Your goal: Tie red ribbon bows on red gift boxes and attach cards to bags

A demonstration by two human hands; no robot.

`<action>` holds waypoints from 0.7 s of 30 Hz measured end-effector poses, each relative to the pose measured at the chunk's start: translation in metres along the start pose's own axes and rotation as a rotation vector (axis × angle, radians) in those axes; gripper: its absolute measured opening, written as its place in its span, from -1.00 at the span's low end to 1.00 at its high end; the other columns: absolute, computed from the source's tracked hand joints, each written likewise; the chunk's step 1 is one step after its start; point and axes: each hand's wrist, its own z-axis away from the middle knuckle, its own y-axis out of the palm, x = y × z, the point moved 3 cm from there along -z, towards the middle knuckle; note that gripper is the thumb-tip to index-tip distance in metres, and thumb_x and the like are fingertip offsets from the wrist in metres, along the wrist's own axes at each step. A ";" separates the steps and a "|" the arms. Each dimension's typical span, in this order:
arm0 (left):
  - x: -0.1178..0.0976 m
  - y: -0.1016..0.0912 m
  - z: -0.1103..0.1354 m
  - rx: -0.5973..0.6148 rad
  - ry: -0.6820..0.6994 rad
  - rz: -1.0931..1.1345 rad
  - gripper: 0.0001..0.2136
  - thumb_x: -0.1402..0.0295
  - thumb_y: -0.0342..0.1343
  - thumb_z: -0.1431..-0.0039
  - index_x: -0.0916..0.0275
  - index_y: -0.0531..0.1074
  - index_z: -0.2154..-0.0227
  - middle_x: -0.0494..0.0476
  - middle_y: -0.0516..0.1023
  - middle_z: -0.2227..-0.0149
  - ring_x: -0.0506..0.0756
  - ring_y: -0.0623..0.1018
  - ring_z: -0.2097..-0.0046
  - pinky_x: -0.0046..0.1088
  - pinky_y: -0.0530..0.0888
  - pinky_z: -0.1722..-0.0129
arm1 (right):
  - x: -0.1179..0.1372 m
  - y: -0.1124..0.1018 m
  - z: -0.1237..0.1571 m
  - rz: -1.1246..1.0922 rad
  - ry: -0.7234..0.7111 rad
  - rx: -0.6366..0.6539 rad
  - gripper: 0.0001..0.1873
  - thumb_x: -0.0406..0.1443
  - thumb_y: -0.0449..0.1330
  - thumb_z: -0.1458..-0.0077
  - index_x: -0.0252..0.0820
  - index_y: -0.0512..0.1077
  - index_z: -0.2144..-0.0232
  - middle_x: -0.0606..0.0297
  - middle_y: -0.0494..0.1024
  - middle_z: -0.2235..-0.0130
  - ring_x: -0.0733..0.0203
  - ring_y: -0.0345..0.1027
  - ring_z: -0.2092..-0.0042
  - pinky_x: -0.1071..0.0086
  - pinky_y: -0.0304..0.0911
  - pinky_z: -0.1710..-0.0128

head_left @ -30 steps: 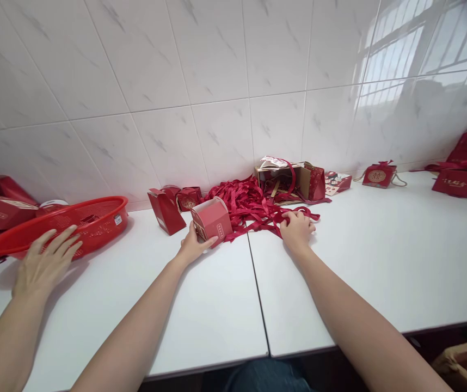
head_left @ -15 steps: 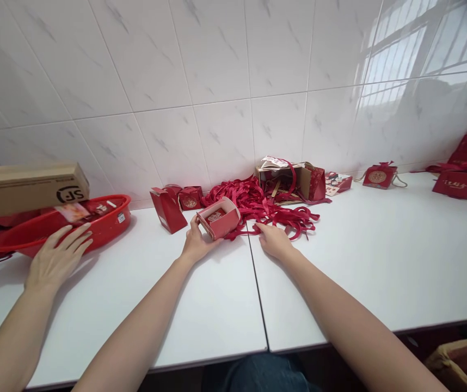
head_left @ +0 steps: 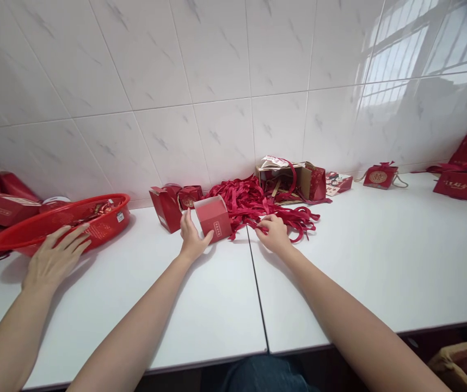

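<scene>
Close beside a ribbon heap (head_left: 239,193), seen from the head camera, a person's left hand (head_left: 193,237) grips a red box (head_left: 216,222) at the heap's near left edge, thumb on the printed face. The right hand (head_left: 273,231), at the heap's near edge, has its fingertips pinched on a ribbon strand (head_left: 252,222).

Tangling looks the likeliest trouble: the strands lie crossed, so a pull on one could drag others along. The box looks like thin card, and a hard squeeze might dent it; loose strands close by could also snag it.

Left of the heap, a standing red carton (head_left: 167,210) and a small red box (head_left: 190,195) crowd that side. Farther left, a co-worker's hand (head_left: 56,256) rests, fingers spread, at a red basket (head_left: 124,218), hemming in reach that way. An open brown box (head_left: 305,183) blocks the heap's back right; a corded red box (head_left: 379,177) stands well to its right.
</scene>
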 end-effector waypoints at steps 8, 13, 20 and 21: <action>-0.064 0.000 0.010 0.235 0.540 0.104 -0.67 0.39 0.03 -0.09 0.18 0.29 0.04 0.22 0.47 0.08 0.22 0.38 -0.03 -0.17 0.26 -0.03 | 0.044 0.004 0.016 -0.352 -0.277 0.046 -0.89 -0.30 0.11 -0.06 -0.15 0.43 0.45 0.28 0.54 0.34 0.17 0.35 0.23 0.30 0.15 0.14; -0.066 0.012 0.017 0.442 0.416 0.204 -0.86 0.36 -0.02 -0.14 0.20 0.42 0.30 0.19 0.53 0.24 0.19 0.44 0.09 -0.22 0.20 0.00 | 0.049 0.000 0.020 -0.313 -0.278 0.167 -0.86 -0.31 0.08 -0.08 -0.16 0.43 0.45 0.32 0.54 0.41 0.25 0.35 0.34 0.39 0.14 0.23; -0.054 0.012 0.009 0.304 -0.316 0.749 -0.88 0.28 0.05 -0.02 0.20 0.34 0.53 0.01 0.40 0.52 0.07 0.40 0.39 -0.41 0.33 0.25 | 0.045 0.000 0.019 -0.379 -0.168 0.212 -0.79 -0.18 0.06 -0.15 -0.14 0.43 0.31 0.39 0.51 0.49 0.31 0.33 0.46 0.42 0.15 0.29; -0.052 0.014 0.009 0.294 -0.431 0.860 -0.86 0.28 0.06 0.01 0.21 0.31 0.56 0.00 0.38 0.54 0.06 0.40 0.41 -0.42 0.34 0.29 | 0.045 0.001 0.019 -0.362 -0.165 0.219 -0.78 -0.17 0.04 -0.16 -0.13 0.43 0.30 0.38 0.52 0.47 0.31 0.33 0.46 0.41 0.14 0.28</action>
